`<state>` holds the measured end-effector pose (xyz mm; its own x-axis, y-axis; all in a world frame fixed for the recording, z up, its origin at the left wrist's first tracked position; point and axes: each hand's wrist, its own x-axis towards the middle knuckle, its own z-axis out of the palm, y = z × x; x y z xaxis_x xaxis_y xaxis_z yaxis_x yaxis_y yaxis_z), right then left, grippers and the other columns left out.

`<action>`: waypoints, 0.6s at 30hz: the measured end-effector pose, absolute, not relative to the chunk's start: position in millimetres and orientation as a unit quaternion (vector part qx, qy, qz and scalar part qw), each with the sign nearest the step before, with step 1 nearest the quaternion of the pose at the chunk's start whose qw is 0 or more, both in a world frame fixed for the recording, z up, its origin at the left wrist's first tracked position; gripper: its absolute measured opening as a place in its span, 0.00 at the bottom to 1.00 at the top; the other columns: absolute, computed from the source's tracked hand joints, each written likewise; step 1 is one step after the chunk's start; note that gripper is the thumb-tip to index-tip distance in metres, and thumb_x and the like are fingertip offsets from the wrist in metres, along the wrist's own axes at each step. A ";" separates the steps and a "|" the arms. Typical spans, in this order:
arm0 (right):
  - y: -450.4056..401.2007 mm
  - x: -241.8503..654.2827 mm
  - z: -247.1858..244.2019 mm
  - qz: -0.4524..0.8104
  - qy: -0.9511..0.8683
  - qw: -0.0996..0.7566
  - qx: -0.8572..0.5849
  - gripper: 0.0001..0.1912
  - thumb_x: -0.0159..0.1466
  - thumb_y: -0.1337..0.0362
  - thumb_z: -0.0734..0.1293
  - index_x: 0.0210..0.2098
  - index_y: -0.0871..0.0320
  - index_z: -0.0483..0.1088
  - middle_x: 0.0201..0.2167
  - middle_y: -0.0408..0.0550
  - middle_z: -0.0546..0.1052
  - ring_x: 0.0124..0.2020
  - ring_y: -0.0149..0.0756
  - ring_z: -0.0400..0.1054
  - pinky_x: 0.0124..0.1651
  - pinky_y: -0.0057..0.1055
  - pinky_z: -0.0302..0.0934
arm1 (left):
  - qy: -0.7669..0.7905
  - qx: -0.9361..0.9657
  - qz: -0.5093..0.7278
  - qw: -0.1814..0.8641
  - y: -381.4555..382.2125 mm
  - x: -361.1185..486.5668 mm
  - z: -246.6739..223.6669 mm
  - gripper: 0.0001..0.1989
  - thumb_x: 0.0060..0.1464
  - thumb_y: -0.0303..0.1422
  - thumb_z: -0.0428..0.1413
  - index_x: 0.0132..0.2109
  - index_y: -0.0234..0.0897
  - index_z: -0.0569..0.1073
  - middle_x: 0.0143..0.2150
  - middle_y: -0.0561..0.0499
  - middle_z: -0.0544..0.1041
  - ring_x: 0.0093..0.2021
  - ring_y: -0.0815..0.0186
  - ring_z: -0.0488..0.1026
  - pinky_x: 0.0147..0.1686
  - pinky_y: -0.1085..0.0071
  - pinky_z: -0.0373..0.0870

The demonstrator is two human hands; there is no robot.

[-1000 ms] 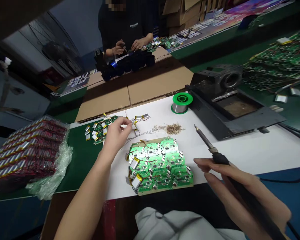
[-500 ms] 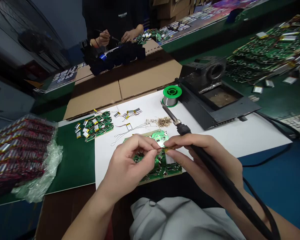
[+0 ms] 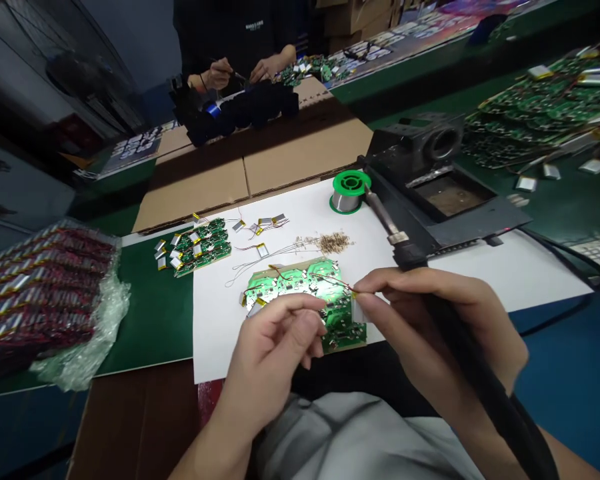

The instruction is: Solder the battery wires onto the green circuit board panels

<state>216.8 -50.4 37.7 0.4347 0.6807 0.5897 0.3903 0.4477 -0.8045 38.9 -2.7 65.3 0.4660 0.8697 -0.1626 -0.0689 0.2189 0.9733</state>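
Observation:
My right hand (image 3: 443, 327) grips a black soldering iron (image 3: 397, 237) in its palm, the tip pointing at the green solder spool (image 3: 350, 191). Its thumb and fingertips also pinch a small silver pouch cell (image 3: 359, 310) with thin wires. My left hand (image 3: 275, 353) hovers over a panel of green circuit boards (image 3: 295, 280), curled close to the wires. Whether it grips anything is hidden by the fingers. The panel rests on a white paper sheet (image 3: 220, 333), and part of it lies under my hands.
Wired cells (image 3: 267, 223) and a smaller board group (image 3: 200, 247) lie beyond the panel. A black soldering station (image 3: 425, 167) stands right, with heaped boards (image 3: 545, 107) past it. Bubble-wrapped cells (image 3: 45, 293) lie left. A co-worker's hands (image 3: 240, 73) work across the cardboard.
My hands have parted slightly over the panel, and more of the green boards shows. The iron has swung toward the spool. Compared with one second ago, my left hand has come in from the far boards.

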 end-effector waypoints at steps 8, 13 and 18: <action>-58.6 204.5 30.7 0.114 -0.561 0.656 -0.492 0.22 0.61 0.78 0.75 0.50 0.51 0.74 0.39 0.42 0.84 0.38 0.35 0.82 0.45 0.31 0.79 | 0.347 0.516 0.448 0.642 -5.3 57.4 53.2 0.05 0.64 0.38 0.66 0.41 0.45 0.86 0.41 0.50 0.79 0.31 0.71 0.72 0.26 0.75 0.67; -59.8 202.6 32.2 0.136 -0.579 0.643 -0.482 0.23 0.61 0.78 0.74 0.51 0.50 0.73 0.40 0.42 0.84 0.38 0.34 0.82 0.46 0.31 0.79 | 0.351 0.491 0.485 0.633 -7.2 56.1 55.5 0.07 0.66 0.38 0.64 0.39 0.42 0.81 0.44 0.49 0.84 0.48 0.61 0.79 0.51 0.64 0.77; -59.1 210.5 38.7 0.090 -0.572 0.642 -0.503 0.24 0.61 0.77 0.76 0.52 0.49 0.74 0.41 0.42 0.84 0.38 0.36 0.81 0.47 0.33 0.78 | 0.387 0.600 0.429 0.552 -5.1 43.9 66.9 0.04 0.69 0.35 0.59 0.42 0.42 0.76 0.32 0.55 0.81 0.35 0.66 0.79 0.40 0.70 0.76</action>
